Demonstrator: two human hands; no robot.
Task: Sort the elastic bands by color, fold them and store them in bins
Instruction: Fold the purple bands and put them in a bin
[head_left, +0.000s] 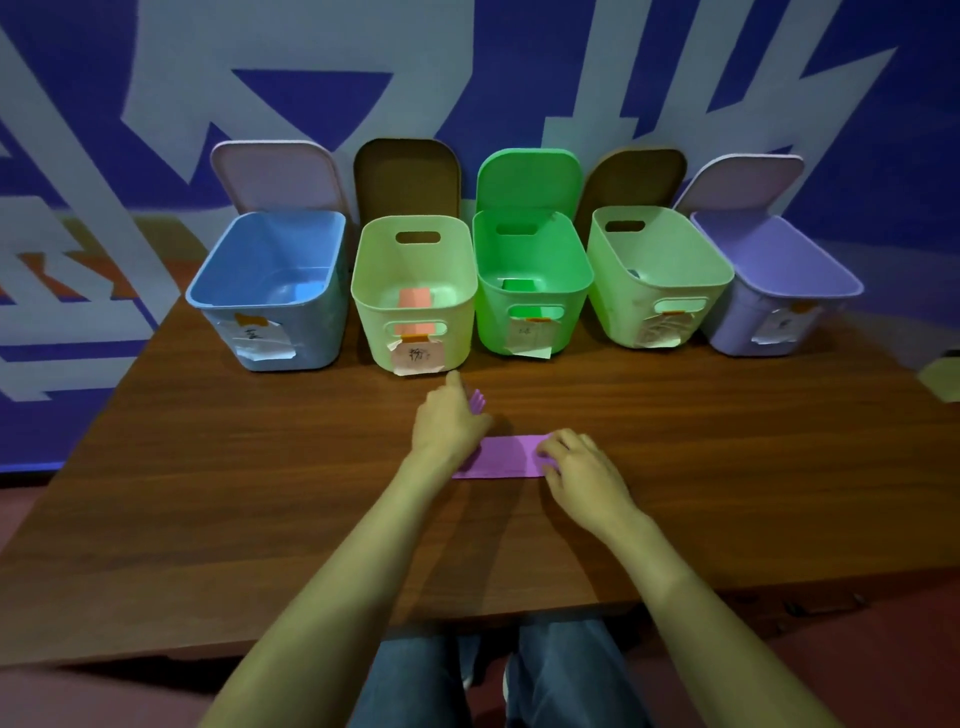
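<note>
A purple elastic band (506, 457) lies flat on the wooden table (260, 467) in front of me. My left hand (449, 423) rests on its left end, index finger pointing away, and a bit of purple band (477, 401) sticks up beside the fingers. At the band's right end my right hand (576, 467) pinches it with curled fingers. Five bins stand in a row behind: blue (270, 291), pale yellow-green (415, 296) holding a pink band (414, 304), green (530, 280) holding a green band (519, 285), pale green (654, 275), purple (779, 291).
Each bin has its lid propped behind it against the blue and white wall, and a paper label taped on its front. The purple bin's top looks covered. My knees (493, 675) show below the table's near edge. A small object (943, 379) sits at the far right edge.
</note>
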